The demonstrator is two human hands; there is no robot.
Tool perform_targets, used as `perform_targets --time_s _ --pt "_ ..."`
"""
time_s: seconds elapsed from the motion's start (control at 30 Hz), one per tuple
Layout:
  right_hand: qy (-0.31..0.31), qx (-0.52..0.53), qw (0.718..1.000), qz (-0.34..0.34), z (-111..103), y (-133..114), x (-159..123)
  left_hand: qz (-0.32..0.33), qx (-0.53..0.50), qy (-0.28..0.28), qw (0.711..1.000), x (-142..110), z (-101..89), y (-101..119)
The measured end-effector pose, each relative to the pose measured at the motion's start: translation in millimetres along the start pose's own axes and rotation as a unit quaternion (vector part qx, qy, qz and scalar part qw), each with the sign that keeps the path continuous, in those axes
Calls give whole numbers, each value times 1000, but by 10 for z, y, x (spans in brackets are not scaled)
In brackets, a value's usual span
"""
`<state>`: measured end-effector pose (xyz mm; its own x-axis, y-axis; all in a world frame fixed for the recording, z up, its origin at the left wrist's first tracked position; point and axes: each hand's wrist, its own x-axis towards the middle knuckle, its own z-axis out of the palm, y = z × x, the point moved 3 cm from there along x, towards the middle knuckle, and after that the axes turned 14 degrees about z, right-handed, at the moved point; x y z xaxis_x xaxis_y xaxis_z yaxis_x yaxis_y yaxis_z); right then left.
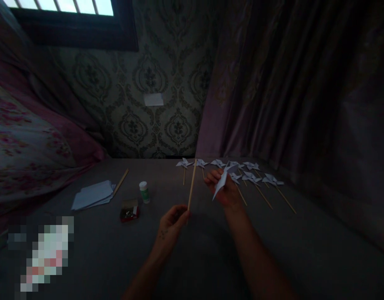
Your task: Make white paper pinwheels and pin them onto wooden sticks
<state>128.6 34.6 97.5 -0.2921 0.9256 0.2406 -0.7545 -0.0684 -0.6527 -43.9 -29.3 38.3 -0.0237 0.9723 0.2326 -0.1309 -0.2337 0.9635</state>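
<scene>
My left hand (174,221) is closed round the lower end of a thin wooden stick (192,185), which points up and leans slightly right. To its right, my right hand (226,191) pinches a folded white paper pinwheel (222,182), seen nearly edge-on, with the fingers partly behind it. Stick and pinwheel are apart from each other. Beyond my right hand lie several finished-looking paper pinwheels on sticks, among them one at the right (272,180) and one at the far left of the group (184,163).
Left on the grey surface (101,254) are a stack of white paper (93,195), sticks (121,182) beside it, a glue stick (144,192) and a small open box (129,211) of small shiny pieces. A patterned wall (151,129) and curtains (273,83) border the surface.
</scene>
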Motion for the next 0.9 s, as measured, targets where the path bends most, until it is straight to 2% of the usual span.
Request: perform_targets --time_s 0.13,0.33,0.57,0.77,0.9 --pt "0 14 1000 -12 -11 29 85 -36 -12 -13 999 -47 35 -50" --pt "15 23 1000 6 -106 54 83 -53 15 -28 998 -81 68 -55" --pt "15 2 999 34 -215 64 76 -87 -3 -52 995 -127 132 -102" --pt "11 8 999 38 -230 104 72 -76 14 -64 995 -157 165 -107" --pt "32 16 999 35 -190 111 59 -79 11 -79 994 -174 170 -100"
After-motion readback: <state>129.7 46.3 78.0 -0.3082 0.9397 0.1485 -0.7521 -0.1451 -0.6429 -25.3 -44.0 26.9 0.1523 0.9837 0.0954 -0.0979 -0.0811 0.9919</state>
